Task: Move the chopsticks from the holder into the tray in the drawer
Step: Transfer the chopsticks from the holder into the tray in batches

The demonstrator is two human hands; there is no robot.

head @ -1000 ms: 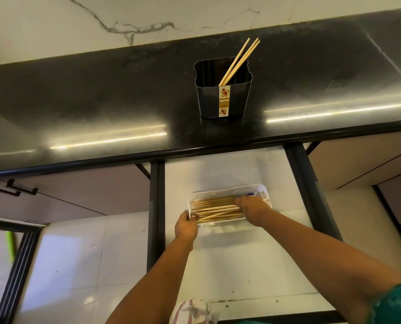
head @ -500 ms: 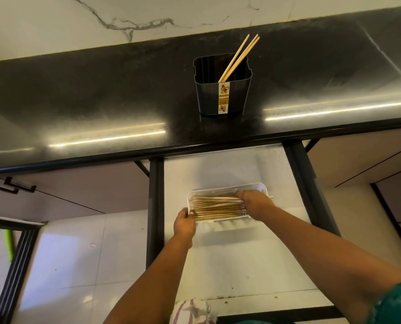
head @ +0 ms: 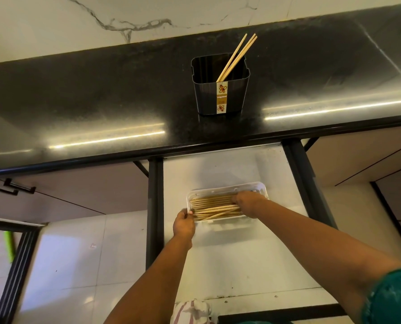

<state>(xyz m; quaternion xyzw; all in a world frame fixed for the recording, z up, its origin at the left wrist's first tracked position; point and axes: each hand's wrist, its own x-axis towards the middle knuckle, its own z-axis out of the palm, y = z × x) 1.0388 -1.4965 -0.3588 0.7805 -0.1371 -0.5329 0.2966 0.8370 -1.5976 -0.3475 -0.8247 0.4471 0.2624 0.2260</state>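
A black square holder [head: 220, 97] stands on the dark countertop with three wooden chopsticks [head: 238, 56] leaning to its right. Below, a clear tray [head: 227, 187] lies in the open white drawer [head: 230, 253], filled with several chopsticks [head: 212, 206] laid lengthwise. My left hand [head: 183, 224] grips the tray's left end. My right hand [head: 248, 203] rests palm down on the chopsticks at the tray's right end, covering their tips.
The black countertop [head: 101, 101] overhangs the drawer's back. Dark drawer rails [head: 155, 206] run down both sides. Closed cabinet fronts with a black handle [head: 8, 187] sit to the left. A striped cloth [head: 192, 312] shows at the bottom edge.
My right hand shifted slightly along the tray's right end, pressing on the chopsticks. A few chopsticks now lie a little askew. My left hand stays on the tray's left end.
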